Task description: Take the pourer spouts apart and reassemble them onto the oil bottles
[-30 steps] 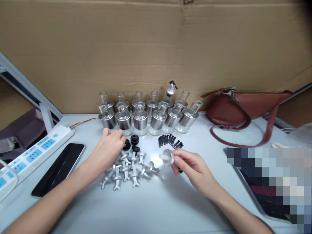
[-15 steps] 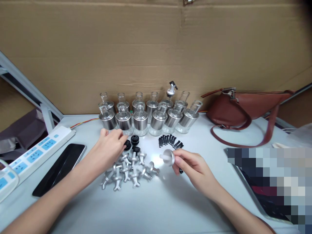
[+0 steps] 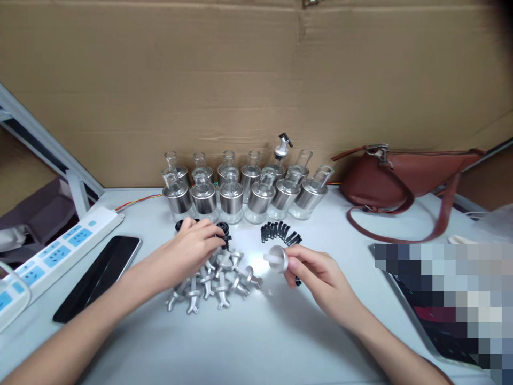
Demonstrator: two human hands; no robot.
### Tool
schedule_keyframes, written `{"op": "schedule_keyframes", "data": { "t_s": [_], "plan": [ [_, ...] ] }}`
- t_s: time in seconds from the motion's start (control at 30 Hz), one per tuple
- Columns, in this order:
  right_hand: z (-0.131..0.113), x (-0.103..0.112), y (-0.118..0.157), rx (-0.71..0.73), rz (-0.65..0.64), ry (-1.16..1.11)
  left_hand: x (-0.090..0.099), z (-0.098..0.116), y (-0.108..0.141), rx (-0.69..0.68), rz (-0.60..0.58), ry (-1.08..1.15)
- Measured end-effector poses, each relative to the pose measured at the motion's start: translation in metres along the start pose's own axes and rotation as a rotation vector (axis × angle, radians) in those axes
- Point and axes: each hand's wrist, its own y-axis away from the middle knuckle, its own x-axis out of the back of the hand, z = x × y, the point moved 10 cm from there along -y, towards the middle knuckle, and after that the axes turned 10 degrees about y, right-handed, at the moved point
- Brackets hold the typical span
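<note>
My left hand [image 3: 196, 247] reaches over a pile of silver pourer spouts [image 3: 222, 289]. Its fingertips are closed on a black rubber stopper [image 3: 225, 241] at the pile's far edge; another black stopper [image 3: 222, 228] sits just behind it, and more are partly hidden by the hand. To the right, my right hand [image 3: 316, 270] pinches one pourer spout [image 3: 277, 259] above the table, its round flange and pale stem facing left. A small black part [image 3: 297, 280] shows under the right fingers. Several black levers [image 3: 276, 231] lie in a curved row behind that hand.
Two rows of glass bottles with metal sleeves [image 3: 231, 198] stand at the back; one bears a fitted pourer [image 3: 282, 147]. At left lie a phone [image 3: 98, 278] and a power strip [image 3: 56, 259]. A brown bag [image 3: 393, 182] and a partly blurred-out device [image 3: 425, 315] lie at right.
My left hand has moved right and slightly nearer, from the left-hand stoppers to the one by the pile, and its fingers have closed on it. The right hand has barely moved.
</note>
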Motion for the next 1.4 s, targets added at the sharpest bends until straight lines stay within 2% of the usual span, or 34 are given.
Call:
{"op": "schedule_keyframes", "data": {
  "t_s": [0.1,0.2,0.3,0.37,0.47,0.57,0.67,0.77,1.03,1.23,1.4],
  "plan": [
    [0.0,0.001,0.0,0.0,0.001,-0.002,0.04,-0.008,0.008,0.032,0.112,0.056],
    [0.001,0.001,0.0,-0.008,0.002,0.0,0.079,-0.022,0.019,0.095,0.285,0.054],
    [0.001,0.0,0.0,-0.012,-0.001,-0.003,0.095,-0.036,0.025,0.157,0.373,-0.004],
    [0.001,0.0,-0.001,-0.014,-0.001,-0.001,0.089,-0.048,0.025,0.225,0.336,-0.018],
    [0.002,0.0,-0.002,-0.013,0.001,0.004,0.067,-0.066,0.023,0.304,0.191,0.018],
    [0.003,0.0,-0.002,-0.022,-0.006,0.013,0.05,-0.072,0.02,0.275,0.103,0.045],
    [0.004,0.0,-0.002,-0.022,-0.006,0.017,0.041,-0.074,0.017,0.226,0.081,0.064],
    [0.004,0.0,-0.002,-0.016,0.0,0.018,0.035,-0.077,0.014,0.238,0.071,0.073],
    [0.005,-0.002,-0.002,-0.016,-0.019,0.021,0.034,-0.077,0.007,0.221,0.125,0.115],
    [0.006,-0.002,-0.001,-0.008,-0.009,0.022,0.03,-0.077,0.008,0.235,0.12,0.133],
    [0.004,-0.009,-0.001,0.01,-0.063,0.018,0.027,-0.078,0.006,0.272,0.096,0.145]
  ]
}}
